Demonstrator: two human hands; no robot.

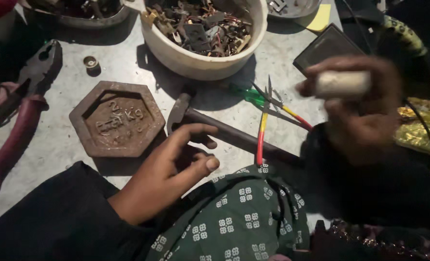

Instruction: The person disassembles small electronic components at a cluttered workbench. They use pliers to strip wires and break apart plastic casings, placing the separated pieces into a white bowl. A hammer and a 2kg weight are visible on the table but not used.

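Note:
My left hand [174, 169] rests low near the table's front edge, fingers loosely spread, with nothing in it. Its fingertips lie beside the head of a hammer [215, 128] that runs diagonally across the table. A rusty hexagonal iron weight [116, 118] sits just left of that hand. My right hand [365, 106] is raised at the right, blurred, and grips a small whitish cylinder [343, 83] between thumb and fingers.
A white bowl [200, 63] full of metal scraps stands at the back. Red-handled pliers [19, 116] lie at the left. Thin red-and-yellow-handled snips [268, 113] and a green screwdriver [249, 94] lie by the hammer. A dark flat case [326, 46] sits back right, green patterned cloth [239, 217] in front.

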